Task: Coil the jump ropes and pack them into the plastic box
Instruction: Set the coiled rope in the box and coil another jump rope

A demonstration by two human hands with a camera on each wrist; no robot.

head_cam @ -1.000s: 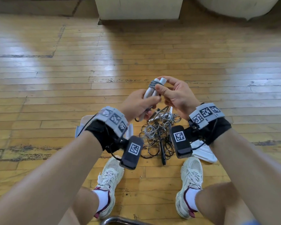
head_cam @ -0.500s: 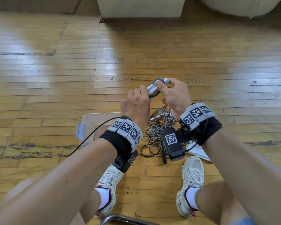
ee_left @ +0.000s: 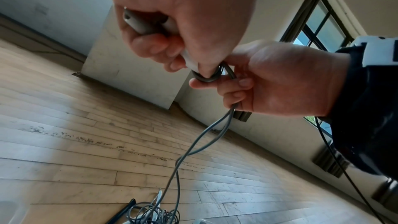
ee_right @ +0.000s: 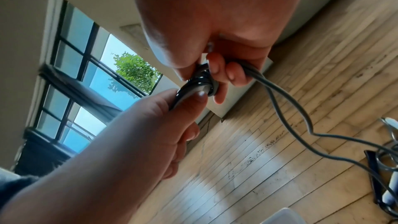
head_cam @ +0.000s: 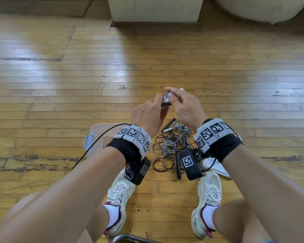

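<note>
Above the wooden floor [head_cam: 147,50], in front of the person's knees, the left hand [head_cam: 147,116] grips the pale handles [ee_left: 140,26] of a jump rope, their long axis apparently slanting up and away toward the right hand [head_cam: 184,106]. The right fingers [ee_left: 239,83] curl round the grey cord [ee_left: 206,135], wound in a few turns about the handles' far end, its two strands hanging to the tangled rope pile [head_cam: 172,146] on the floor beside the clear plastic box [head_cam: 93,137].
</note>
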